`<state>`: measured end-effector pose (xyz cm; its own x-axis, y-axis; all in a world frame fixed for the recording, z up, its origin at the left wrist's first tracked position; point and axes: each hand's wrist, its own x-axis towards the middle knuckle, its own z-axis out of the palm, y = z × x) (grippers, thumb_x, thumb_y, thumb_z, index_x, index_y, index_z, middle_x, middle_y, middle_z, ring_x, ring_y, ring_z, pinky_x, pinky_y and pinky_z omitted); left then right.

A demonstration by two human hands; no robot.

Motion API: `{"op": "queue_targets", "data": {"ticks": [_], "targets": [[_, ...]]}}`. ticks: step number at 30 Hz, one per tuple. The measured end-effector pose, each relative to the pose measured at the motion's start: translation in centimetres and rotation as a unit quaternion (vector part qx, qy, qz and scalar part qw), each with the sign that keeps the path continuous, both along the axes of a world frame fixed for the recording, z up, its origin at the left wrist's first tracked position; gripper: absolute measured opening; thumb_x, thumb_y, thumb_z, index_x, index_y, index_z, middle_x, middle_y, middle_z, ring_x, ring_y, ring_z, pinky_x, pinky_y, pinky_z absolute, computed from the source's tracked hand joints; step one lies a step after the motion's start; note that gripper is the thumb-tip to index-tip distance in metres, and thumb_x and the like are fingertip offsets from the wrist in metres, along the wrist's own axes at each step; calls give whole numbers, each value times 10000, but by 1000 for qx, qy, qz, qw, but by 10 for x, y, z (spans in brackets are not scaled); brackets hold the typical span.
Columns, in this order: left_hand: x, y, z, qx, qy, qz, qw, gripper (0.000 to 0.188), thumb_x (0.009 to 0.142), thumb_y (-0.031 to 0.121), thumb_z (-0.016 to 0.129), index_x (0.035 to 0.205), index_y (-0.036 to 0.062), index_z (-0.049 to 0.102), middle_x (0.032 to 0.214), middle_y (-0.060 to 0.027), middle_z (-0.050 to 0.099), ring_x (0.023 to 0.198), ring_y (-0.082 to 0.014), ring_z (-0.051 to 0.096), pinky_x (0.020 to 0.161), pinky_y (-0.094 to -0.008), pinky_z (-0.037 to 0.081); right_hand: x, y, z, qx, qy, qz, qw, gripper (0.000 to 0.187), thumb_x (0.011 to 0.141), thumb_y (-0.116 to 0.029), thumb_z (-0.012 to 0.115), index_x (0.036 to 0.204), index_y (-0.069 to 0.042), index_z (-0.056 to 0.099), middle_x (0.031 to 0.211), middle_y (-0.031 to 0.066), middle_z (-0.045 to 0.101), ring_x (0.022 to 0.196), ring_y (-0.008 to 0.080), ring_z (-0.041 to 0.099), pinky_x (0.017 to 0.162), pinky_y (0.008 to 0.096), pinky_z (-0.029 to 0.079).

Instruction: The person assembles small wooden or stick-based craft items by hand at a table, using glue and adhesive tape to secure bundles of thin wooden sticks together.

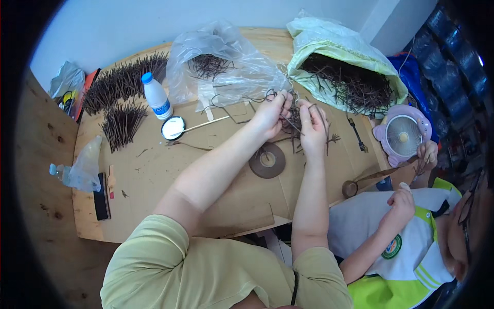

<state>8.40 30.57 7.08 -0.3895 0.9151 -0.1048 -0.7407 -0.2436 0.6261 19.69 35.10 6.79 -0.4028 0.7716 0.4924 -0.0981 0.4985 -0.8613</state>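
Observation:
Both my hands are raised over the cardboard-covered table, close together. My left hand (277, 112) is closed, its fingers pinched on thin dark-brown artificial twigs (291, 122). My right hand (312, 127) grips the same brown twigs a little to the right, with thin stems sticking out past its fingers. Exactly how the stems cross between the hands is too fine to make out. Just below the hands a flat roll of brown tape (267, 160) lies on the cardboard. Several loose twig ends show under my right hand.
A clear bag (208, 44) and a pale green sack (355, 56) of brown twigs stand at the back. Twig bundles (123, 77), a white bottle (157, 96) and a white-filled lid (173, 128) are on the left. At right are a pink fan (382, 133) and a co-worker's hand (401, 203).

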Motion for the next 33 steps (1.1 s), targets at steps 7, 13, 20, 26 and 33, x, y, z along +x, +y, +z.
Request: {"op": "queue_targets", "data": {"ticks": [7,13,20,26,33], "targets": [[2,3,11,-106,118,172,972,146,833,223,491,781,90,521,633,12,461,546,-91,399,495,-243,337,0,-24,6,-34,-17,144,989,242,927,-159,420,1017,18,559,902,63,596,855,104,534,781,240,415],[13,9,16,-104,145,208,962,149,843,215,478,804,74,504,651,-6,479,559,-105,438,526,-252,389,-25,-37,0,-35,-18,-50,998,257,926,-225,419,901,11,520,738,66,540,708,127,508,660,276,419],[15,-7,34,-95,433,213,871,243,859,200,501,719,6,542,535,-119,554,470,-171,565,458,-313,430,-33,-15,16,-198,135,-49,970,351,934,-281,395,699,-22,425,628,13,463,559,80,439,499,252,382],[-6,4,12,-130,593,276,745,193,839,219,509,800,33,544,638,-176,573,583,-285,595,544,-383,448,-44,-47,21,106,-2,-178,978,353,924,-234,405,684,22,443,579,86,494,500,179,459,480,326,387],[-96,-7,-8,-204,597,342,697,222,836,245,511,796,27,524,716,-207,559,668,-362,548,609,-421,410,-28,-100,33,85,49,-59,993,277,931,-204,367,730,-28,442,571,19,464,529,78,457,501,223,390]]}}
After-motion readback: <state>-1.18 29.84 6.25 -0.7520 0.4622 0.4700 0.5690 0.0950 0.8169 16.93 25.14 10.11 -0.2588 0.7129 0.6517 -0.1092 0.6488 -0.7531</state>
